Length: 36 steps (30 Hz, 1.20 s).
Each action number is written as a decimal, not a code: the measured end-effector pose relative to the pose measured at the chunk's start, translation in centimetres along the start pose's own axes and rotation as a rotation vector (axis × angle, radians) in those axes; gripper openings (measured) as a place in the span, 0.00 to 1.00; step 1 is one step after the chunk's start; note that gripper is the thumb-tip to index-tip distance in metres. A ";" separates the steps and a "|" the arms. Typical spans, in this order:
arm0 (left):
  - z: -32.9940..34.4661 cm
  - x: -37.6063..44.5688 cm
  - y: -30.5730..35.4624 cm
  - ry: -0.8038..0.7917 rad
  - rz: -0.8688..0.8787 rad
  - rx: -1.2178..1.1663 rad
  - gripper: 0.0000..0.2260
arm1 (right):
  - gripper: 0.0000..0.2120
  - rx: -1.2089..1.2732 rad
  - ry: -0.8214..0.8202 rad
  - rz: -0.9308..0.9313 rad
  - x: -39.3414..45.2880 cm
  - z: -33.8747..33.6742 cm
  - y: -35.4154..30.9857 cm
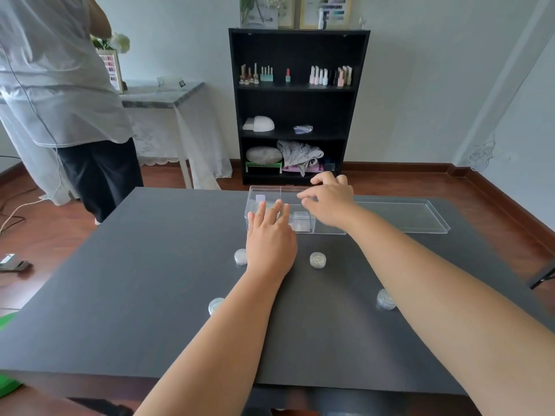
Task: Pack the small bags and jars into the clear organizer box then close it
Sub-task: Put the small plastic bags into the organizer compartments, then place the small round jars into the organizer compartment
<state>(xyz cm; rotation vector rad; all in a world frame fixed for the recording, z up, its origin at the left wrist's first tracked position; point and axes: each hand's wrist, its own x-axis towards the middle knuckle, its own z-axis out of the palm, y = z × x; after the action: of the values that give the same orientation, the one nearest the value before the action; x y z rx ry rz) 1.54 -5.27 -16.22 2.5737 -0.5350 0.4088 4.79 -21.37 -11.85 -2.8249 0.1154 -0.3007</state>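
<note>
The clear organizer box (pixel 330 228) sits open (lid (pixel 402 216) beside it), 4 small round jars (pixel 317 260) on the table.

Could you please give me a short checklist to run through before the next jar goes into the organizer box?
1. Organizer box open: ok, the lid lies on the table to its right.
2. Jars within reach: ok, four sit on the table, the nearest free one between the forearms.
3. Left hand free: ok, flat, fingers spread.
4. Right hand empty: cannot tell.
5. Free compartment: cannot tell.
</note>
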 end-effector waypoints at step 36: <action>-2.1 3.3 4.5 -0.039 0.214 -0.386 0.06 | 0.15 0.436 -0.016 -0.034 -9.5 -6.6 7.5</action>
<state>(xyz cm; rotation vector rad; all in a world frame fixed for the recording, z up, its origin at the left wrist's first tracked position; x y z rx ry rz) 2.11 -8.83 -11.47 2.1653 -0.8204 0.2924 -6.29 -29.35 -9.78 -2.3980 -0.0036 -0.2724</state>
